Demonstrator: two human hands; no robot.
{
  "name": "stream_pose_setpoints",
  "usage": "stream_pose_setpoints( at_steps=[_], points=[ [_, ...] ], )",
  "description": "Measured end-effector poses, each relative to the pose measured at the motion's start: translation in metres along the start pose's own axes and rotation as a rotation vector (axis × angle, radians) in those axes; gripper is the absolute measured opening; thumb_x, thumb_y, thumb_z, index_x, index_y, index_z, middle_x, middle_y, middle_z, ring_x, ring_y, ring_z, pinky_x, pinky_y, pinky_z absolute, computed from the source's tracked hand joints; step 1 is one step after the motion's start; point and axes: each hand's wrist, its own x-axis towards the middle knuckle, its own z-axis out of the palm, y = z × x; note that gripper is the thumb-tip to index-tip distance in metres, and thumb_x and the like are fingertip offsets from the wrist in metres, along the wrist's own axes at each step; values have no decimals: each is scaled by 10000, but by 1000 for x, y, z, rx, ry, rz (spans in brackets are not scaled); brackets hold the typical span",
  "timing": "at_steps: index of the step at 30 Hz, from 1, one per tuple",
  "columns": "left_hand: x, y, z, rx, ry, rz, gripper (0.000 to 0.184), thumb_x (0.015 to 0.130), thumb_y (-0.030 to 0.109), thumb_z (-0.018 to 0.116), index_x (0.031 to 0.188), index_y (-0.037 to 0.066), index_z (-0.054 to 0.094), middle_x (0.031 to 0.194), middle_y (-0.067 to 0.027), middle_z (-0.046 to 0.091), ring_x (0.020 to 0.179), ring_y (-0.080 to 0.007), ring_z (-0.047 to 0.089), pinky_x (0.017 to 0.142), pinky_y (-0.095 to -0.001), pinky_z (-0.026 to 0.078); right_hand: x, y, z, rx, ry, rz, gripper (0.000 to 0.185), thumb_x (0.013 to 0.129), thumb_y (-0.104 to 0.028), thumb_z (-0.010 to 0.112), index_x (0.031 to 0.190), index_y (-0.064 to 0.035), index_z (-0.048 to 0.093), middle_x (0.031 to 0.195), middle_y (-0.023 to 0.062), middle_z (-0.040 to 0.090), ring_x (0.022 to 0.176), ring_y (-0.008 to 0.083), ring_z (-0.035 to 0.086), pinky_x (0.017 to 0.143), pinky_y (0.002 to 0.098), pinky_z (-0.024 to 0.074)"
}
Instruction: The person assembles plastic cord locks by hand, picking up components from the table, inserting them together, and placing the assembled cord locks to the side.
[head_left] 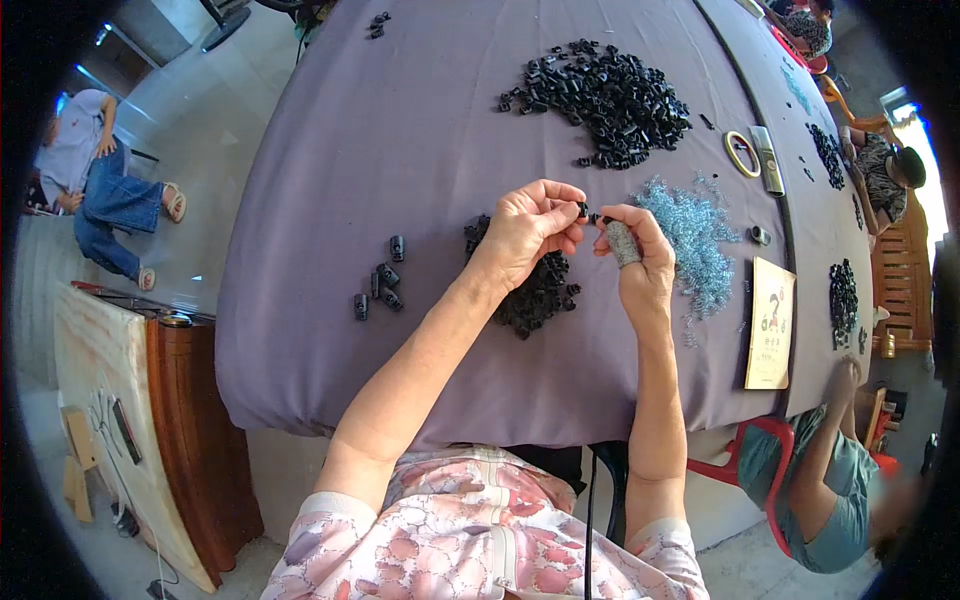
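My left hand (532,232) pinches a small black plastic piece (582,209) between thumb and fingertips. Close beside it, my right hand (640,245) has its thumb and index finger closed on another small black part (597,218). A grey wrap (622,243) covers one finger of that hand. Beneath my hands lies a heap of black plastic pieces (538,300), partly hidden by my left hand and wrist. A pile of tiny bluish, shiny bits (692,240), possibly springs, spreads just right of my right hand. Several black cylindrical pieces (388,277) lie to the left.
A larger heap of black parts (625,105) sits farther back on the purple-grey cloth (330,130). Toward the right are a tape roll (742,155), a beige booklet (768,325) and more black parts (843,300). Other people sit along the right side and at far left.
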Motion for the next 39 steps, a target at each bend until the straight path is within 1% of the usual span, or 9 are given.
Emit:
stream_pose_setpoints(
  at_steps=[3, 6, 8, 21, 26, 29, 31, 35, 39],
  points=[
    [-1, -1, 0, 49, -16, 9, 107, 881, 66, 579, 972, 12, 589, 773, -65, 630, 622, -102, 605, 534, -217, 513, 0, 2, -2, -11, -37, -16, 289, 807, 128, 454, 1030, -12, 575, 861, 29, 594, 709, 88, 556, 662, 221, 459],
    [-2, 0, 1, 99, -35, 3, 116, 887, 88, 577, 984, 26, 591, 793, -57, 633, 645, -95, 596, 567, -213, 501, 0, -3, 5, 124, 74, 74, 239, 810, 122, 487, 994, 2, 581, 851, 34, 604, 698, 78, 555, 640, 209, 460],
    [-2, -1, 1, 94, -36, -2, 111, 891, 83, 569, 985, 26, 590, 787, -51, 629, 634, -91, 589, 566, -212, 499, 0, 1, 3, 96, 32, 71, 204, 813, 114, 503, 969, 9, 582, 833, 35, 609, 682, 77, 555, 626, 210, 463],
    [-5, 2, 5, 406, -95, 122, 73, 869, 58, 591, 913, 16, 632, 709, 6, 596, 573, -41, 532, 493, -186, 450, 2, 13, -6, 83, -51, 30, 170, 784, 122, 543, 880, -3, 607, 784, 29, 615, 642, 82, 571, 573, 212, 465],
    [-6, 8, 4, 477, -149, 124, 60, 859, 38, 596, 895, 9, 634, 691, 6, 595, 545, -33, 502, 460, -182, 404, 4, 13, -10, 240, -106, 23, 152, 774, 117, 568, 853, -5, 610, 764, 33, 605, 629, 89, 569, 556, 213, 466],
    [-6, 8, 1, 369, -202, 100, 55, 859, 34, 593, 889, 9, 632, 688, 9, 591, 536, -37, 497, 450, -181, 387, 4, 13, -6, 330, -129, 15, 114, 788, 98, 579, 842, -1, 596, 751, 48, 601, 607, 93, 557, 543, 221, 460],
    [-9, 13, 1, 387, -209, 105, 49, 861, 29, 587, 880, 18, 631, 679, 16, 579, 525, -29, 459, 444, -179, 361, 5, 13, -7, 394, -164, -13, 98, 793, 85, 586, 834, -4, 590, 747, 53, 602, 602, 96, 554, 537, 225, 457],
    [-8, 10, 3, 440, -231, 150, 48, 866, 28, 581, 872, 30, 628, 665, 30, 561, 529, -17, 421, 452, -177, 341, 5, 15, -8, 409, -153, 52, 65, 802, 56, 607, 817, -3, 584, 736, 56, 599, 597, 105, 551, 532, 228, 451],
    [-9, 9, 5, 380, -258, 140, 47, 870, 34, 581, 867, 40, 628, 652, 48, 540, 541, -9, 409, 460, -176, 328, 5, 18, -11, 747, -217, 177, 76, 806, -1, 633, 829, -11, 561, 741, 74, 604, 578, 107, 543, 511, 244, 450]
  ],
)
